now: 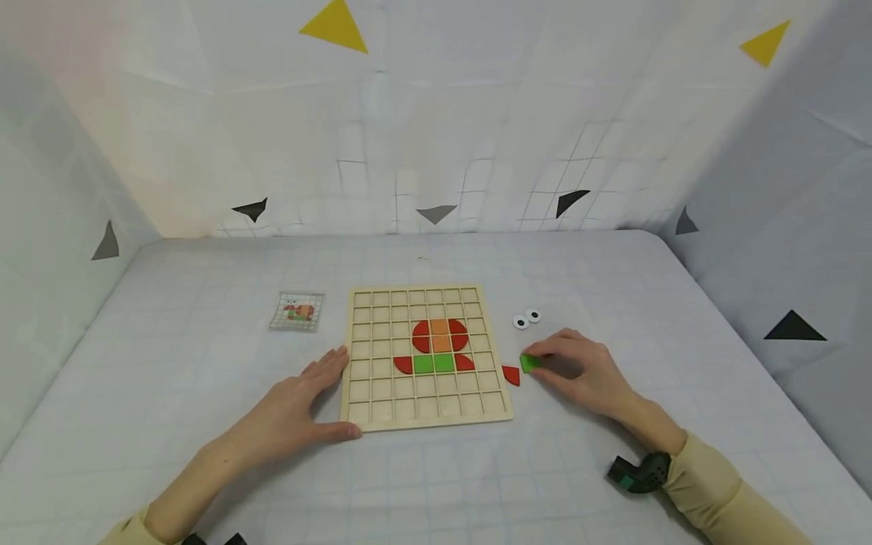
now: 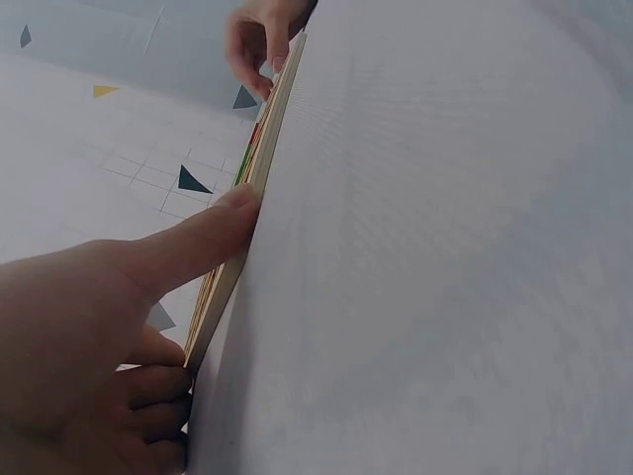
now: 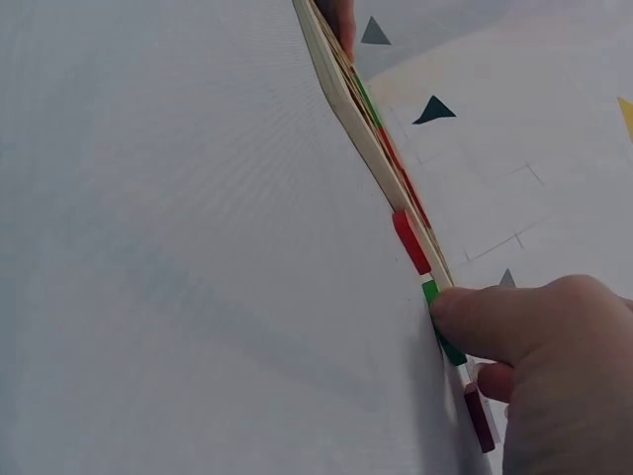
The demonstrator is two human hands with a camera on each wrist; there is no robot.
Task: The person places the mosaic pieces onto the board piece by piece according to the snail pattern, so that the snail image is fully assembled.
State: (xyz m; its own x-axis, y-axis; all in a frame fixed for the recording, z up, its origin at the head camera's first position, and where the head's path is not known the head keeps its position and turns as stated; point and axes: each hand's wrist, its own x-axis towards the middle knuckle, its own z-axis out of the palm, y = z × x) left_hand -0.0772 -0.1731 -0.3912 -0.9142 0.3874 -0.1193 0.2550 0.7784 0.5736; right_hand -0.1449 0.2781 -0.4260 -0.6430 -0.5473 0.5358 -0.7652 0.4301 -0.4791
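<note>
A pale wooden grid board [image 1: 391, 412] lies on the table. Red quarter-round pieces [image 1: 422, 335], orange squares [image 1: 440, 334] and green squares [image 1: 433, 363] sit in its cells. My left hand [image 1: 289, 409] rests against the board's left side, thumb by the near corner and fingers spread along the edge. To the right of the board, my right hand [image 1: 586, 371] pinches a green piece [image 1: 528, 363] between thumb and fingers, low over the table. Between that piece and the board's edge lies a loose red quarter-round piece [image 1: 512, 375].
Two round white eye pieces [image 1: 527, 319] lie beyond the right hand. A small pattern card [image 1: 297, 312] showing a coloured figure on a grid lies left of the board. In the right wrist view, a dark red edge [image 3: 480, 418] shows under the hand. White walls enclose the table.
</note>
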